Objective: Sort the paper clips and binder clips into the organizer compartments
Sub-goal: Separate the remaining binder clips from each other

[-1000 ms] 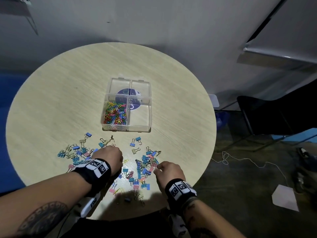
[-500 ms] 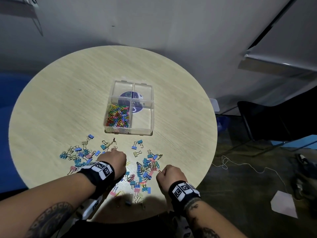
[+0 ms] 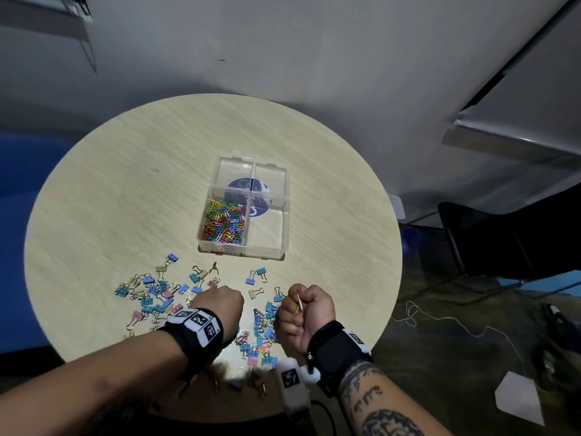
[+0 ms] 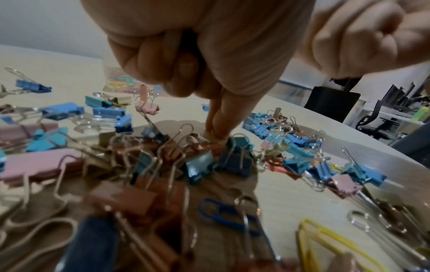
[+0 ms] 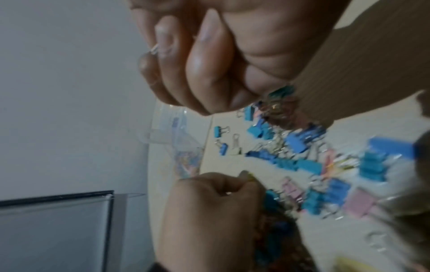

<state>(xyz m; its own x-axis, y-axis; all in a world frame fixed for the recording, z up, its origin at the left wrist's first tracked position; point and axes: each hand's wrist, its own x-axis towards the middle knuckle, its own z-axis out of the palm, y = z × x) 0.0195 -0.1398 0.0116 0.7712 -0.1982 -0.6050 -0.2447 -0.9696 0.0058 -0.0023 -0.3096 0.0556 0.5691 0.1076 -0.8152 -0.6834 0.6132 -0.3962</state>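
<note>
A clear four-compartment organizer [image 3: 272, 248] stands mid-table; its near-left compartment holds colourful paper clips [image 3: 224, 226], the other compartments look bare. Binder clips [image 3: 151, 292] in blue, pink and beige lie scattered in front of it. My left hand [image 3: 220, 305] is curled over the pile, thumb and forefinger tips [image 4: 216, 128] pressed together on the table; a yellowish paper clip [image 5: 248, 177] shows at them. My right hand [image 3: 306, 305] is lifted just above the pile, fist curled, pinching thin paper clips [image 3: 298, 302]. Loose blue [image 4: 223, 214] and yellow [image 4: 325, 237] paper clips lie among the binder clips.
The round wooden table [image 3: 125, 184] ends just behind my wrists. A black chair [image 3: 490, 240] stands to the right. A white cord [image 3: 440, 319] and a sheet of paper [image 3: 518, 401] lie on the floor.
My right hand has risen off the pile and turned its thumb side up, with paper clips pinched in it. The left hand stays low on the pile.
</note>
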